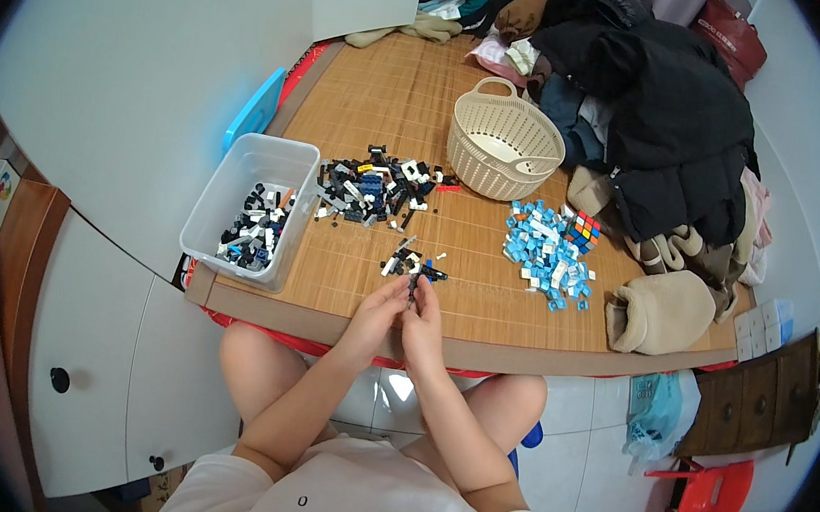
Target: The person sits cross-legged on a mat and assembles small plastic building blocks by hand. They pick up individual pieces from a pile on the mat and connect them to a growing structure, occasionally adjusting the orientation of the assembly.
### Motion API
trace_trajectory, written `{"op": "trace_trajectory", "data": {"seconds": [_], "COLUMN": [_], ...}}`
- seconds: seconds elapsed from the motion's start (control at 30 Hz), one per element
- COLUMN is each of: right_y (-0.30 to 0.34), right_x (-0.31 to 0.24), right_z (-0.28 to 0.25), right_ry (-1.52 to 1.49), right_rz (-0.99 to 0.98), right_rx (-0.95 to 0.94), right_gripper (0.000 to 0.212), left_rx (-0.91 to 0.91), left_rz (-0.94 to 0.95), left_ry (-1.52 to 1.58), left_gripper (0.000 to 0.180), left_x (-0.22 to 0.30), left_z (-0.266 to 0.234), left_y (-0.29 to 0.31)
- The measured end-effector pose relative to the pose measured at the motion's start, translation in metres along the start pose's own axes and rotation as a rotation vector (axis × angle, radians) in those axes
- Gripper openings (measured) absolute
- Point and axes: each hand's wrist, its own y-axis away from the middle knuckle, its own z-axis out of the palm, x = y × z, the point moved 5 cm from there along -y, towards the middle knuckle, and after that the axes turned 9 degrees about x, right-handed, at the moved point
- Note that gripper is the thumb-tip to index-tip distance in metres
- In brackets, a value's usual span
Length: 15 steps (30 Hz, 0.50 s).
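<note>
My left hand and my right hand meet at the near edge of the bamboo mat. Between their fingertips is a small dark building-brick piece, pinched from both sides; its exact shape is too small to make out. Just beyond the fingers lies a little group of black, grey and blue bricks. Farther off spreads a larger heap of mixed bricks, mostly black, white and dark blue. At the left stands a clear plastic box with more bricks in its bottom.
A beige basket stands at the back middle. Right of it lie blue and white tiles with a puzzle cube. Dark clothes and a beige fleece roll fill the right side. A blue lid leans behind the box.
</note>
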Motion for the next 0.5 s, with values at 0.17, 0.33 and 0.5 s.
{"op": "trace_trajectory", "data": {"seconds": [0.17, 0.33, 0.5], "right_y": [-0.006, -0.013, -0.011], "right_x": [0.005, 0.011, 0.003], "right_z": [-0.006, -0.007, -0.002], "right_ry": [0.033, 0.041, 0.024], "right_rz": [-0.011, 0.02, 0.078], "right_rx": [0.016, 0.011, -0.014], "right_gripper": [0.057, 0.056, 0.056], "left_rx": [0.055, 0.062, 0.016], "left_rz": [0.076, 0.052, -0.043], "left_ry": [-0.093, -0.13, -0.12], "left_gripper": [0.047, 0.047, 0.048], "left_x": [0.007, 0.011, 0.006], "left_z": [-0.004, -0.005, 0.002], "left_y": [0.002, -0.004, -0.008]}}
